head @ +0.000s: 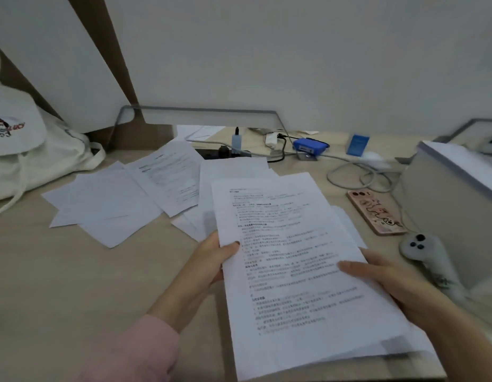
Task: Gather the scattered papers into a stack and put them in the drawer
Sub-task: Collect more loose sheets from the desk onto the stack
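Observation:
A bundle of printed white papers (294, 260) is lifted above the desk, text side up. My left hand (211, 261) grips its left edge, thumb on top. My right hand (396, 285) holds the right edge, with its thumb lying across the top sheet. Several loose sheets (107, 205) lie scattered on the beige desk (60, 271) to the left, some blank, and one printed sheet (170, 175) lies behind them. More sheets (231, 168) show under the far end of the held bundle. No drawer is in view.
A white cloth bag (32, 150) sits at the left. A phone in a pink case (377, 212), a white controller (429, 255) and a grey box (448, 205) stand at the right. Cables (357, 175), a power strip and a blue device (309, 146) lie at the back.

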Motion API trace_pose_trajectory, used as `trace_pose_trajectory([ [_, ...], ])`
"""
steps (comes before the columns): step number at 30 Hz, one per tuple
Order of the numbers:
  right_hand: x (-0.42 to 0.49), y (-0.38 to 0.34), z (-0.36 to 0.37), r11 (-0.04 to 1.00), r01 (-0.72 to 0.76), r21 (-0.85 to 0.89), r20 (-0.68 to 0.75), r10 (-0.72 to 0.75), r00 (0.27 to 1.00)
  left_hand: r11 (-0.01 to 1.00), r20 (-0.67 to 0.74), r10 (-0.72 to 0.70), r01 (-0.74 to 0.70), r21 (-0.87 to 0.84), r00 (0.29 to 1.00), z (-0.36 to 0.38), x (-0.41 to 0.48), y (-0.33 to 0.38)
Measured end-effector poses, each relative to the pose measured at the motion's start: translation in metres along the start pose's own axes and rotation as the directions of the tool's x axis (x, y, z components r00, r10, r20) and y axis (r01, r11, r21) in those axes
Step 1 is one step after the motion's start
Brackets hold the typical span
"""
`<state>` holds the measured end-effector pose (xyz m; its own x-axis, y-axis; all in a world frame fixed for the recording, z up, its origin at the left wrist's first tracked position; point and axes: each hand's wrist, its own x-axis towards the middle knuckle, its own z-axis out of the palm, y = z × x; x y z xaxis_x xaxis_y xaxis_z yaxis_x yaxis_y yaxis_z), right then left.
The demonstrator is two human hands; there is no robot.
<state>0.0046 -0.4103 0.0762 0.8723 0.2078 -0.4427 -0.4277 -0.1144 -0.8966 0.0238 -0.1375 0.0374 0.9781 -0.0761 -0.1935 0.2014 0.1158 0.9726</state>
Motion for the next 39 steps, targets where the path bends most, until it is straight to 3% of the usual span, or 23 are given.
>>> trace_pose_trajectory([
  [5, 0.006, 0.013, -0.029, 0.939, -0.010, -0.343, -0.361, -0.122, 0.925, 0.994, 0.010, -0.059, 0.057, 0.096, 0.998, 0.047, 0.018, -0.017],
  [8, 0.020, 0.029, -0.041, 0.808, -0.127, -0.575, -0.434, -0.170, 0.885, 0.987, 0.008, -0.057, 0.055, 0.150, 0.998, 0.064, 0.022, -0.023],
  [11, 0.036, 0.047, -0.047, 0.681, -0.276, -0.679, -0.506, -0.160, 0.848, 0.982, 0.025, -0.099, 0.093, 0.165, 0.995, 0.066, 0.023, -0.028],
  [13, 0.042, 0.054, -0.049, 0.707, -0.317, -0.633, -0.549, -0.121, 0.827, 0.986, 0.088, -0.138, 0.128, 0.104, 0.986, 0.064, 0.023, -0.032],
  [17, 0.044, 0.043, -0.052, 0.893, -0.246, -0.377, -0.561, -0.009, 0.828, 0.991, 0.154, -0.137, 0.137, 0.015, 0.978, 0.062, 0.018, -0.033],
  [23, 0.035, 0.026, -0.048, 0.916, -0.265, -0.301, -0.492, 0.089, 0.866, 0.987, 0.106, -0.151, 0.155, -0.033, 0.983, 0.059, 0.016, -0.038],
  [27, 0.031, 0.026, -0.033, 0.927, -0.145, -0.345, -0.492, -0.047, 0.869, 0.988, 0.101, -0.148, 0.153, -0.036, 0.984, 0.057, 0.014, -0.036],
  [33, 0.021, 0.030, -0.021, 0.985, 0.113, -0.128, -0.410, -0.156, 0.899, 0.984, 0.043, -0.176, 0.178, -0.032, 0.983, 0.046, 0.016, -0.036],
  [36, 0.014, 0.021, -0.017, 0.966, 0.248, 0.073, -0.317, -0.214, 0.924, 0.986, 0.001, -0.164, 0.164, -0.022, 0.987, 0.042, 0.014, -0.027],
  [39, 0.010, 0.003, -0.003, 0.893, 0.411, 0.182, -0.254, -0.361, 0.898, 0.995, -0.005, -0.016, 0.016, -0.098, 1.000, 0.039, 0.006, -0.001],
])
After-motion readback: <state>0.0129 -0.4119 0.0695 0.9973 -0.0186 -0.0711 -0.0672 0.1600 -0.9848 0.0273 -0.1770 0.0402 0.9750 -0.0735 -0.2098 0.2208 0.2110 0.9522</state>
